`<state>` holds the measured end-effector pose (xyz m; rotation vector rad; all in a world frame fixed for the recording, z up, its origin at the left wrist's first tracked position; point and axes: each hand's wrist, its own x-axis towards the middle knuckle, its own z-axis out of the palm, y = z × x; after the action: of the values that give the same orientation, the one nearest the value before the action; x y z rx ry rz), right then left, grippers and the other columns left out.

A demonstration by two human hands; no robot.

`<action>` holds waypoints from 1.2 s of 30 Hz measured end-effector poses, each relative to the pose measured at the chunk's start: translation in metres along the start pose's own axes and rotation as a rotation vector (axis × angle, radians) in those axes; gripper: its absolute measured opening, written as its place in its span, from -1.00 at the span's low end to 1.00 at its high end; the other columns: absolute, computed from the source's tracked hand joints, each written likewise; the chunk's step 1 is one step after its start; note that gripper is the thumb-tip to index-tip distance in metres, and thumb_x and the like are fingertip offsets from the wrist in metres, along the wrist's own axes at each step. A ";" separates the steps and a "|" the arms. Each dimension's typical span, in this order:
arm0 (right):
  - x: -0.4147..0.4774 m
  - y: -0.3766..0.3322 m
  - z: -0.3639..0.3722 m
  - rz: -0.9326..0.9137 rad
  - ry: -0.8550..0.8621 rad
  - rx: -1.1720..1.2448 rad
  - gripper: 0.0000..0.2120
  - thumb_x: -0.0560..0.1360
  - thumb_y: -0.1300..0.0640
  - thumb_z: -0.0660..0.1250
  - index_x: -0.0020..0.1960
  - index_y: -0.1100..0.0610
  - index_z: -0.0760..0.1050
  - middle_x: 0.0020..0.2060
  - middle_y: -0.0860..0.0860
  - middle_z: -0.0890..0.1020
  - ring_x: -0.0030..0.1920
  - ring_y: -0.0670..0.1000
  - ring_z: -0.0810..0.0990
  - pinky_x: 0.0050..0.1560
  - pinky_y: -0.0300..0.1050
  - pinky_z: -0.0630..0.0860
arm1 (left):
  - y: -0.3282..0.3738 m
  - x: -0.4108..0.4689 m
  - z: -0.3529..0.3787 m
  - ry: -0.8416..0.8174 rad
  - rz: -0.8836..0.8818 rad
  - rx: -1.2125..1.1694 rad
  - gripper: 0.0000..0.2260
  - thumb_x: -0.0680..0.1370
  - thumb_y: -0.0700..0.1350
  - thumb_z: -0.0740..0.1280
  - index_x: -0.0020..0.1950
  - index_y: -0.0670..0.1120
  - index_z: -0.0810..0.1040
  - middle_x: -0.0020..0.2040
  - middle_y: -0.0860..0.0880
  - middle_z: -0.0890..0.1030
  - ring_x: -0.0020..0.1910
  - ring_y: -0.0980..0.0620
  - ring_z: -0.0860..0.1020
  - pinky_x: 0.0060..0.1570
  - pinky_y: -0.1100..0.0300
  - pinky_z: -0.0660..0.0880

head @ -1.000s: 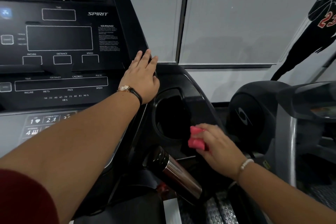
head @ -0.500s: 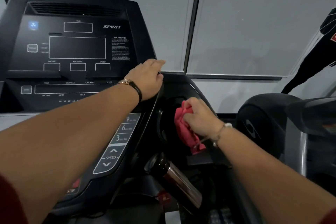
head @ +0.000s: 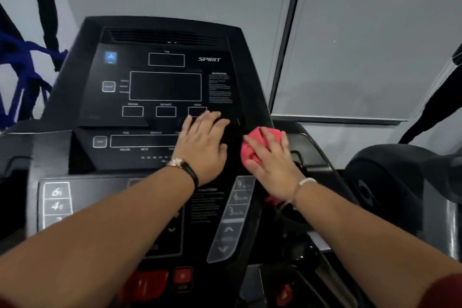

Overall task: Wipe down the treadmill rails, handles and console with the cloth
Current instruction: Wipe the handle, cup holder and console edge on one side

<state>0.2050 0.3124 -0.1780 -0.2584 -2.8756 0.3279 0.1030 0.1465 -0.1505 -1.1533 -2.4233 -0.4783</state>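
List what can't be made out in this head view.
All head view.
Warning text: too small, blurred.
Cloth: mostly under the right hand.
Lower readout: right end covered by the left hand.
Left keypad: lower keys hidden by the left forearm.
Red buttons: blurred, labels unreadable.

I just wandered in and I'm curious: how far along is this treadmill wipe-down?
Done: no surface shows it plainly. In hand: the right hand presses the pink cloth against the right edge of the console, while the left hand rests flat beside it. Left, likely: the display panel and number keypad; rails and handles are out of view.
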 end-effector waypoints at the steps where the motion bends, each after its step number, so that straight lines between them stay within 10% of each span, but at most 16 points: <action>1: 0.003 0.007 0.000 0.054 0.036 0.063 -0.34 0.42 -0.30 -0.14 0.51 -0.18 -0.03 0.52 0.05 -0.17 0.48 0.16 -0.33 0.45 0.05 -0.34 | 0.003 -0.001 0.002 -0.006 -0.004 0.019 -0.50 0.54 0.00 0.17 0.48 -0.01 0.20 0.50 0.00 0.18 0.50 0.00 0.06 0.44 0.00 -0.21; 13: 0.080 -0.014 -0.028 0.350 0.193 -0.107 -0.40 0.58 -0.17 -0.08 0.49 -0.13 -0.34 0.52 0.06 -0.24 0.50 0.21 -0.25 0.38 0.38 0.08 | -0.001 0.000 0.007 -0.051 0.020 0.014 -0.42 0.57 0.00 0.04 0.54 -0.04 -0.10 0.55 -0.03 -0.06 0.52 -0.01 -0.17 0.43 -0.06 -0.31; 18: 0.024 -0.033 -0.010 0.179 -0.050 -0.277 -0.35 0.50 -0.26 -0.14 0.51 -0.10 -0.23 0.51 -0.04 -0.26 0.48 0.18 -0.34 0.42 0.36 -0.06 | -0.003 0.001 0.008 -0.061 0.032 0.010 -0.41 0.56 0.01 0.02 0.54 -0.05 -0.16 0.55 -0.04 -0.09 0.51 -0.02 -0.19 0.43 -0.07 -0.32; 25: -0.032 -0.036 -0.026 0.048 -0.311 0.284 -0.42 0.39 -0.36 -0.09 0.38 -0.28 -0.07 0.44 -0.26 -0.24 0.39 -0.12 -0.49 0.36 -0.15 -0.41 | -0.003 0.001 0.006 -0.055 0.040 -0.014 -0.38 0.54 -0.02 0.05 0.54 -0.05 -0.14 0.55 -0.03 -0.07 0.51 -0.03 -0.18 0.43 -0.06 -0.32; 30: -0.003 -0.015 -0.006 0.073 -0.137 -0.066 -0.35 0.46 -0.24 -0.18 0.40 -0.07 -0.42 0.47 -0.02 -0.35 0.44 0.05 -0.46 0.48 0.10 -0.28 | -0.002 0.002 0.005 -0.058 0.036 -0.016 -0.39 0.54 -0.04 0.05 0.54 -0.05 -0.13 0.54 -0.03 -0.06 0.51 -0.03 -0.17 0.42 -0.05 -0.32; 36: 0.020 -0.030 -0.013 0.407 -0.055 -0.002 -0.38 0.61 -0.03 -0.02 0.51 0.01 -0.32 0.48 0.16 -0.33 0.49 0.20 -0.27 0.49 0.15 -0.10 | -0.003 0.002 0.005 -0.055 0.036 -0.007 -0.40 0.55 -0.06 0.07 0.54 -0.05 -0.12 0.54 -0.03 -0.04 0.52 -0.03 -0.15 0.43 -0.07 -0.30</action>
<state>0.1845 0.2903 -0.1544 -0.8507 -2.8582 0.4068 0.0984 0.1483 -0.1544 -1.2265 -2.4449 -0.4495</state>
